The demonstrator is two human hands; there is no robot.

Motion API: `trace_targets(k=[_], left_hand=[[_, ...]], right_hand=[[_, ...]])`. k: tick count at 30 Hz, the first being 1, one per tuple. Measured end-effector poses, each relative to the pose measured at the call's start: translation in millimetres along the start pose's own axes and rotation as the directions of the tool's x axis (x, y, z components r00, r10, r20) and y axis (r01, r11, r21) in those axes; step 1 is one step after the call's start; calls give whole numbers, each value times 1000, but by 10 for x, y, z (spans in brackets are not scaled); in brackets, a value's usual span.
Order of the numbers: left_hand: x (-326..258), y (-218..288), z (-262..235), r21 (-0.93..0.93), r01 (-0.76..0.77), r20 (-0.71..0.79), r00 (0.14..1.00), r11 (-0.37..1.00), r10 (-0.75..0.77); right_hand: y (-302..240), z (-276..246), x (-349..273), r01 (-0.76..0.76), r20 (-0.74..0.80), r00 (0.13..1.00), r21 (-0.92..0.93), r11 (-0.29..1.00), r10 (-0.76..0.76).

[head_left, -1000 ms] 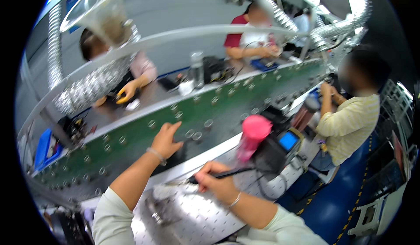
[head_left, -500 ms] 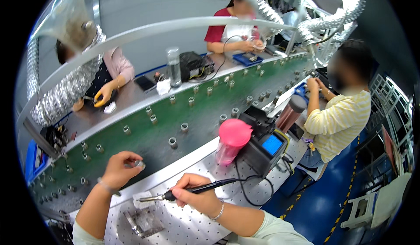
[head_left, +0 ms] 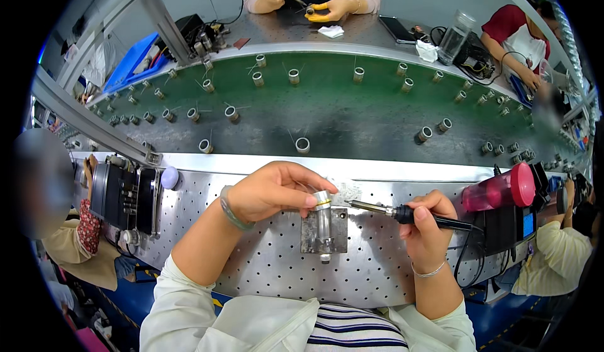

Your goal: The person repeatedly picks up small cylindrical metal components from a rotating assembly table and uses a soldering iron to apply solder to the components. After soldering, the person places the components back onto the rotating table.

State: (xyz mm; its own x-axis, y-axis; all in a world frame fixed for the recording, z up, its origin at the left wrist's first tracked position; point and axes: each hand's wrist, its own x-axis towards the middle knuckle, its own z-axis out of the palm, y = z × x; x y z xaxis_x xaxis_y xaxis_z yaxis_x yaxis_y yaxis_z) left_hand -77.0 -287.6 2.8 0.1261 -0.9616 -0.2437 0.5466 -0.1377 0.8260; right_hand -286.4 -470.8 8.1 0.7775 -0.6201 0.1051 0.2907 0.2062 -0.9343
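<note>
Between the thumb and fingers of my left hand (head_left: 270,193) is a small metal cylinder (head_left: 322,198) with a yellowish band. It is at the far end of a round metal bar (head_left: 324,226) lying over a square metal plate (head_left: 307,239); I cannot tell whether it is seated on the bar. My right hand (head_left: 430,225) grips a soldering iron (head_left: 406,214) by its black handle. The iron's tip points left, a short way right of the cylinder and apart from it. A whitish pad (head_left: 348,190) lies just behind the plate, partly hidden.
Beyond the perforated metal bench (head_left: 251,270) runs a green belt (head_left: 327,113) with several small metal cylinders standing on it. A pink-lidded cup (head_left: 497,189) and a soldering station (head_left: 511,229) stand at right. Co-workers sit across the belt and at both sides.
My view has swung left. My left hand has brought the metal cylinder from over the belt's edge to the bar at the plate. The soldering iron stays in my right hand.
</note>
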Motion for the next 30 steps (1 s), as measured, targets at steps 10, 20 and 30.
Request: trace_targets(k=[10, 20, 30], left_hand=[[-63, -221, 209, -96, -34, 31, 999, 995, 37], [-39, -367, 223, -61, -261, -81, 963, 963, 256], [-45, -334, 200, 1, -254, -43, 966, 967, 253]], right_hand=[[2, -79, -5, 112, 125, 987, -92, 989, -100], [61, -31, -27, 113, 247, 964, -54, 992, -97], [114, -82, -19, 63, 313, 947, 41, 997, -73]])
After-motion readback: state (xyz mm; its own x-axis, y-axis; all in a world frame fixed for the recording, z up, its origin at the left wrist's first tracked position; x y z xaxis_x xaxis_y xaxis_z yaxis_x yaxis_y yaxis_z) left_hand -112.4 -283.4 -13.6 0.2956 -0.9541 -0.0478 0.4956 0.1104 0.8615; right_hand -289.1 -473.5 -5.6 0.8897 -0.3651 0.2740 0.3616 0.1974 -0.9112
